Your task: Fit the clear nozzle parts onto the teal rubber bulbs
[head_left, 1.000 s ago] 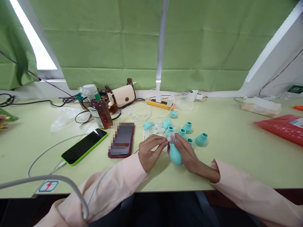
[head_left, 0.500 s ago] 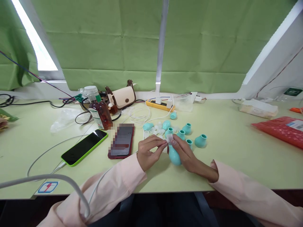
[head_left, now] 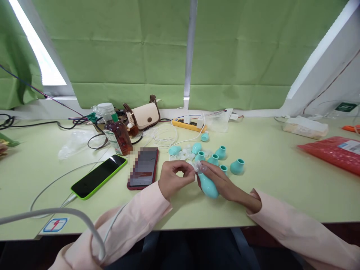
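My right hand (head_left: 221,178) is wrapped round a teal squeeze bulb (head_left: 208,186), its round end hanging toward me. At the bulb's neck sits a clear plastic fitting (head_left: 199,166), partly behind my right fingers. My left hand (head_left: 176,177) pinches the left end of that fitting, thumb and forefinger forming a ring. Beyond my hands, several more teal bulbs (head_left: 237,166) stand with their open necks up. A few others, such as one teal bulb (head_left: 196,149), lie on their sides among loose clear plastic fittings (head_left: 185,152).
Left of my hands lie a dark-red-cased phone (head_left: 143,168) and a green-cased phone (head_left: 99,177) on a cable. Behind them stand a bottle (head_left: 118,135) and a cream handbag (head_left: 146,115). A yellow power strip (head_left: 182,124) lies at the back, a red package (head_left: 333,153) at right.
The clear fitting has tilted leftward, and the bulb has turned slightly with its round end shifting right. My left fingers have curled into a rounder pinch.
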The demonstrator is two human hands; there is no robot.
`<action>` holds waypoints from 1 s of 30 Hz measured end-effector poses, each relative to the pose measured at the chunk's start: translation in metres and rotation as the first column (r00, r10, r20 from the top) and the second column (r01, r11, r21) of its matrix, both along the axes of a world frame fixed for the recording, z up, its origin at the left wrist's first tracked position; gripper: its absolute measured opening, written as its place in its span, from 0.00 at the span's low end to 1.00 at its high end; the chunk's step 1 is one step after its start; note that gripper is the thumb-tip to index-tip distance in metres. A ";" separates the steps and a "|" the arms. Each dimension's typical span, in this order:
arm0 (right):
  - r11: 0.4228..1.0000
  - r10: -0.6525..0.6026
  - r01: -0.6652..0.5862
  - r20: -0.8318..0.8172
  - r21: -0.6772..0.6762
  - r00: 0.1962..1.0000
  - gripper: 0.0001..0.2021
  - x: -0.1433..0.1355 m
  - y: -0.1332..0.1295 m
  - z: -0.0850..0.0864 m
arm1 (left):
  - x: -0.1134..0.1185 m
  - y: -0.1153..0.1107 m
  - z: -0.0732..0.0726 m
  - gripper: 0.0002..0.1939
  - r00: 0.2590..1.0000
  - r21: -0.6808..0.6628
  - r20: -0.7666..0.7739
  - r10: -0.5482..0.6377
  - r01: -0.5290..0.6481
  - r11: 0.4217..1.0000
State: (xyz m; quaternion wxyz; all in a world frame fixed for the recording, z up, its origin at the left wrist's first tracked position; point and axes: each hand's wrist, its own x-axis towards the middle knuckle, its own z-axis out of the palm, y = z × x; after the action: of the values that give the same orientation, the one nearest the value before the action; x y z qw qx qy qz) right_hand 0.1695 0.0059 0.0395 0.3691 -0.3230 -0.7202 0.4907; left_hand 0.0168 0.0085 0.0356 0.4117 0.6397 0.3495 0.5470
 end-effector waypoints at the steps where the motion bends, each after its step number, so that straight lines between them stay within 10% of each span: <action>1: 0.996 0.046 -0.049 -0.046 -0.073 0.998 0.14 0.000 0.001 0.000 | -0.001 0.003 0.001 0.03 0.999 -0.055 0.001 -0.052 0.052 0.997; 6: 0.909 0.176 -0.267 -0.283 -0.321 0.943 0.14 0.002 0.007 -0.003 | -0.008 0.018 -0.001 0.12 0.959 -0.198 -0.056 -0.277 0.261 0.945; 12: 0.837 0.163 -0.362 -0.444 -0.411 0.881 0.16 0.007 0.014 0.003 | -0.017 0.025 -0.001 0.10 0.935 -0.175 -0.280 -0.218 0.173 0.969; 21: 0.990 -0.090 0.072 -0.139 -0.123 0.986 0.12 0.004 0.013 0.000 | -0.019 0.035 -0.019 0.07 0.692 0.086 -0.717 0.081 -0.028 0.996; 30: 0.871 -0.264 0.186 0.113 0.454 0.958 0.11 -0.003 0.004 -0.008 | -0.018 0.009 0.006 0.15 0.770 0.319 -0.570 0.287 -0.115 0.941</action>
State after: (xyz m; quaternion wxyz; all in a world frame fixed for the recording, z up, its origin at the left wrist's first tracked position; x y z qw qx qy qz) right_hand 0.1663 0.0104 0.0319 0.4236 -0.3546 -0.7983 0.2397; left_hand -0.0012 0.0179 0.0421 0.1263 0.7890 0.4535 0.3948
